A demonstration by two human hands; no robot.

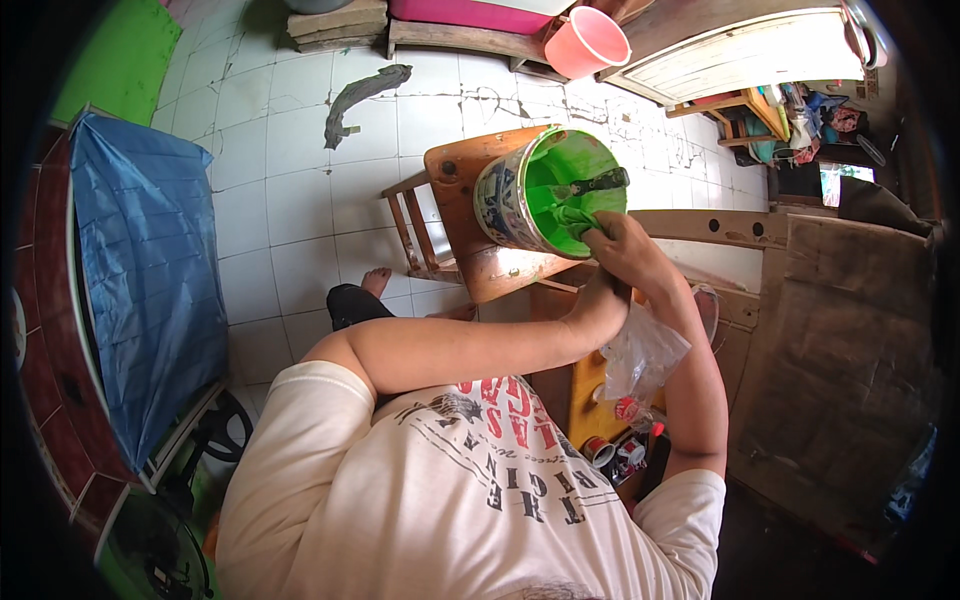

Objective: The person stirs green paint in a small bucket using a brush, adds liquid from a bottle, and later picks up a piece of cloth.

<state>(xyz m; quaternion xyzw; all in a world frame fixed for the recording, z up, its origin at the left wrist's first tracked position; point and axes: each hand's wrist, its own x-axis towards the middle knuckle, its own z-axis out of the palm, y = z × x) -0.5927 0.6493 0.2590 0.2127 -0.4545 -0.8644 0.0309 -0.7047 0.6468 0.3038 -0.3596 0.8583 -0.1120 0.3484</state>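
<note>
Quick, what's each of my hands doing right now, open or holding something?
Left hand: cannot be told, fingers hidden.
Right hand: closed, holding a crumpled green bundle.

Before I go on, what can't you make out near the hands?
All in the head view:
- Left hand: fingers hidden behind the right hand and wrist.
- Green bundle: the part inside the right hand's grip is covered by that hand.
- Bucket: its inside is partly blocked by bundle and brush.
- Yellow surface: partly hidden by the shirt.
</note>
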